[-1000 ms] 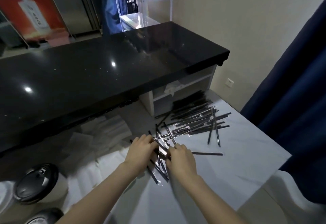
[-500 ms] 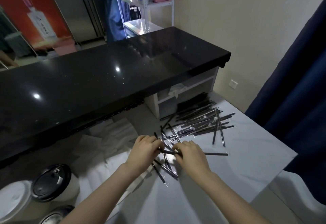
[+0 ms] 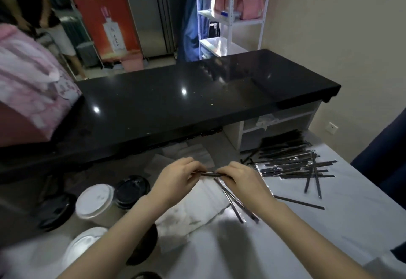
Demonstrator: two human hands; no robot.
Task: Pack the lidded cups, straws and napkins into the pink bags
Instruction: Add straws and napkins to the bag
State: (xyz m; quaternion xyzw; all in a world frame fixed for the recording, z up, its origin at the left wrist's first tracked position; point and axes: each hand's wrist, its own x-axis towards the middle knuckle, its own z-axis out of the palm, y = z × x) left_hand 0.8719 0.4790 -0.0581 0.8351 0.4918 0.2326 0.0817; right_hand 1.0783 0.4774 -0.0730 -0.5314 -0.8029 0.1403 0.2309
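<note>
On the white table [image 3: 329,223] below the black counter [image 3: 175,111], my left hand [image 3: 175,182] and right hand [image 3: 243,182] both pinch a few wrapped straws [image 3: 208,173] just above the napkins [image 3: 197,210], and I should square their ends and hold them level before lifting them toward the pink bag [image 3: 28,94] at the counter's left end.

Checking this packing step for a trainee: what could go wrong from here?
The left hand and right hand only pinch the held straws, so some may slip. The left forearm lies close to the white-lidded cup; swinging towards the pink bag might knock it.
</note>
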